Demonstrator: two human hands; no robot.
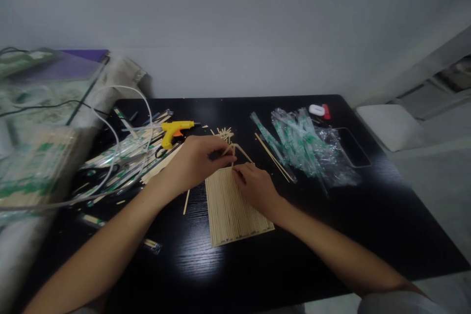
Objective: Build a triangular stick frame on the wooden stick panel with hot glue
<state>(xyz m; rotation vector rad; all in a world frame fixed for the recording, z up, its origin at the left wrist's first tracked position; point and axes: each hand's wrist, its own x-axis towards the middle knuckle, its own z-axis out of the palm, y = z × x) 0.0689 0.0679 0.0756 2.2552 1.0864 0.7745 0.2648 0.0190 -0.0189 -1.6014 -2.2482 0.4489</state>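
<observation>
A flat panel of chopsticks (226, 211) laid side by side rests on the black table. At its far edge rises a small peaked frame of thin wooden sticks (241, 149). My left hand (200, 159) is closed, thumb and fingers pinching an upright stick of that frame. Lower down, over the panel's upper right part, my right hand (257, 189) has its fingertips pressed together at the foot of the same stick. What lies between the right fingertips is hidden.
A yellow glue gun (172, 132) lies left of the hands beside wrapped chopsticks (128, 152), under a looping white cable (147, 103). Cut stick pieces (225, 133) are heaped behind. On the right are empty wrappers (298, 137), loose sticks (272, 157) and a phone (353, 147).
</observation>
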